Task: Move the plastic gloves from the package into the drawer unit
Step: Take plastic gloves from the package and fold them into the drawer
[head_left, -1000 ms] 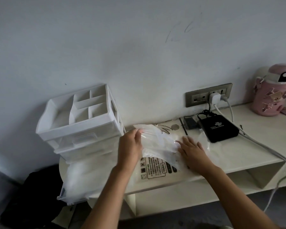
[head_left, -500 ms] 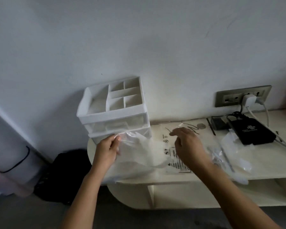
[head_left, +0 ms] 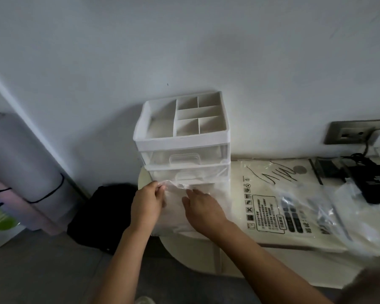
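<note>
A white drawer unit (head_left: 182, 137) with a divided top tray and clear drawers stands at the left end of the cream shelf (head_left: 294, 242), against the wall. Right in front of its lowest drawer lies a stack of thin clear plastic gloves (head_left: 176, 211). My left hand (head_left: 146, 205) pinches the stack's upper left edge. My right hand (head_left: 203, 208) rests on the stack with fingers stretched toward the drawer. The printed clear package (head_left: 270, 207) lies flat on the shelf to the right. Whether the lowest drawer is pulled out is hidden by the gloves.
A black device (head_left: 373, 183) with cables sits at the far right under a wall socket (head_left: 349, 133). Crumpled clear plastic (head_left: 329, 213) lies right of the package. A black bag (head_left: 101, 213) and a rolled mat (head_left: 15, 163) stand on the floor to the left.
Both hands carried the glove stack left from the package to the front of the drawer unit. The view has swung left, so the unit now sits mid-frame.
</note>
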`<action>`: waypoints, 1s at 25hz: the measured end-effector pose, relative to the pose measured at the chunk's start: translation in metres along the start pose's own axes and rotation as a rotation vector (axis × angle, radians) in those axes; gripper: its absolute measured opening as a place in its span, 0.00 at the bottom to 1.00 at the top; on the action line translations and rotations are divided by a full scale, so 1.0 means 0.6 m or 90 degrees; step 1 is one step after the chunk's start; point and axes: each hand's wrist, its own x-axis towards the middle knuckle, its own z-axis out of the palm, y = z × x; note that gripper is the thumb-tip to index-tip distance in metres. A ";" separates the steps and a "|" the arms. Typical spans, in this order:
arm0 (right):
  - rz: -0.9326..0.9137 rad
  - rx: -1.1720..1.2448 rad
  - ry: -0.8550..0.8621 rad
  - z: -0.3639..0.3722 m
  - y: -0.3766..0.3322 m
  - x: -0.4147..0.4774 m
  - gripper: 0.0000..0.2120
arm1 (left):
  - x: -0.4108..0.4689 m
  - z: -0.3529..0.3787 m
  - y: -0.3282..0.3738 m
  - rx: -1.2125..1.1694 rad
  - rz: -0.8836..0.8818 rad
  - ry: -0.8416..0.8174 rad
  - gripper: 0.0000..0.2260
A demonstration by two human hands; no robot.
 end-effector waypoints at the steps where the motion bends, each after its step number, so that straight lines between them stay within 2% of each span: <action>1: 0.014 -0.032 0.010 0.002 -0.001 0.006 0.19 | 0.000 -0.002 0.002 0.025 -0.025 0.005 0.11; 4: 0.010 -0.117 -0.026 0.015 0.001 0.017 0.19 | -0.011 -0.021 0.018 0.106 -0.079 0.081 0.09; 6: 0.009 -0.129 -0.069 0.024 0.006 0.023 0.20 | -0.021 -0.026 0.036 0.083 -0.021 0.160 0.11; 7: 0.013 -0.129 -0.095 0.026 0.008 0.024 0.21 | -0.022 -0.023 0.045 0.047 0.015 0.157 0.09; 8: 0.020 -0.124 -0.118 0.028 0.011 0.027 0.23 | -0.019 -0.017 0.056 0.005 0.032 0.114 0.07; 10: 0.037 -0.094 -0.163 0.028 0.015 0.030 0.27 | -0.013 0.005 0.072 -0.011 0.013 -0.061 0.06; 12: 0.052 -0.056 -0.193 0.024 0.020 0.032 0.35 | -0.007 0.032 0.067 0.098 -0.001 -0.199 0.09; 15: 0.081 -0.007 -0.210 0.018 0.039 0.041 0.49 | -0.006 0.056 0.043 0.254 -0.026 -0.285 0.18; 19: 0.040 0.010 -0.167 0.020 0.057 0.047 0.57 | 0.013 0.054 0.035 0.241 -0.084 -0.420 0.37; 21: 0.040 0.027 -0.149 0.013 0.057 0.044 0.56 | 0.026 0.058 0.029 0.229 -0.097 -0.469 0.43; 25: 0.025 0.018 -0.085 -0.011 0.057 0.029 0.41 | 0.025 0.068 0.030 0.218 -0.109 -0.499 0.43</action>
